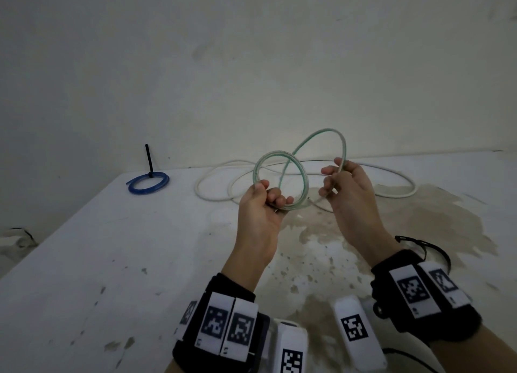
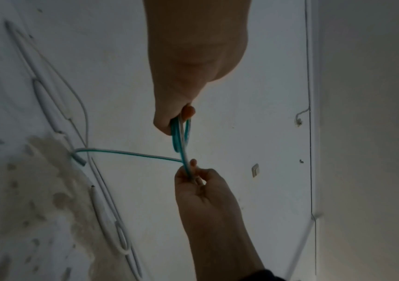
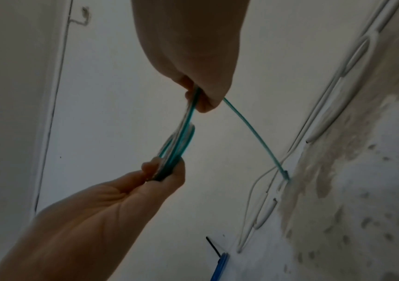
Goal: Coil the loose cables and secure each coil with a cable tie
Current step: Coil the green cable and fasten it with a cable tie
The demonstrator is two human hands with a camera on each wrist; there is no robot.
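In the head view a green-and-white cable [image 1: 277,152] is held up over the white table [image 1: 112,246]. My left hand [image 1: 267,195] grips the bottom of its small round coil between thumb and curled fingers. My right hand [image 1: 334,173] pinches the cable where a wider loop [image 1: 328,131] arcs above. The left wrist view shows my left hand [image 2: 179,117] holding the coil's strands [image 2: 180,138], my right hand [image 2: 193,175] below it, and the cable's free end [image 2: 80,159] near the table. In the right wrist view my right hand [image 3: 198,95] pinches the strands [image 3: 181,136] above my left hand [image 3: 162,171].
A long white cable [image 1: 212,198] lies in loose loops across the back of the table. At the back left a blue coil [image 1: 148,180] lies flat with a black cable tie [image 1: 148,159] sticking up from it. A brownish stain [image 1: 419,218] covers the table's right side. A wall stands behind.
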